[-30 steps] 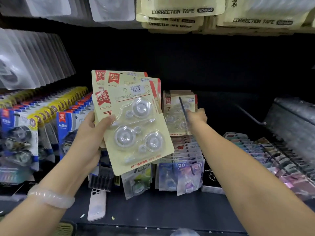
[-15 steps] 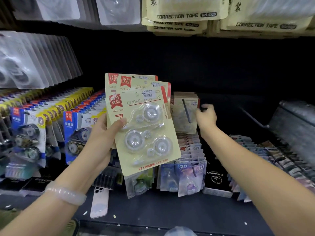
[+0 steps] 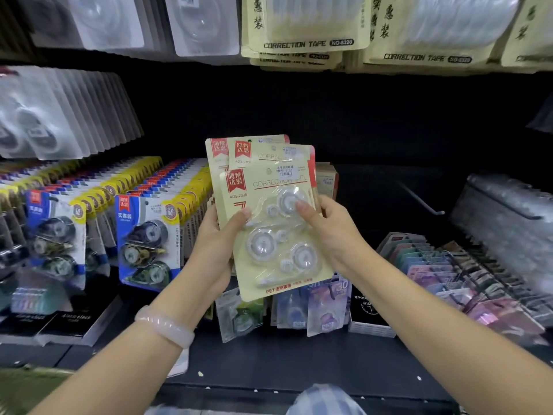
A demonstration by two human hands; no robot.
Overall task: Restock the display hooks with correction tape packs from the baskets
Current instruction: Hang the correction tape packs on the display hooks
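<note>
**Fanned correction tape packs held before the display hooks**

We are holding a fan of correction tape packs [image 3: 269,223] in front of the shelf. Our left hand [image 3: 214,250] is gripping the stack from behind, thumb curled over the front card; our right hand [image 3: 327,232] is pinching the front pack's edge. The cards are looking light, thin and bendable, the blisters slick, so we are judging the card margin the safest hold. One bare hook [image 3: 419,197] is standing to the right.

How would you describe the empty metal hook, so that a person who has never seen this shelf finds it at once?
Start at the cream correction tape packs that both hands hold in the middle of the dark display. Look right, past the right hand, to the black back wall. There a thin grey display hook sticks out with an upturned tip; unlike the neighbouring hooks, it carries nothing.
</note>
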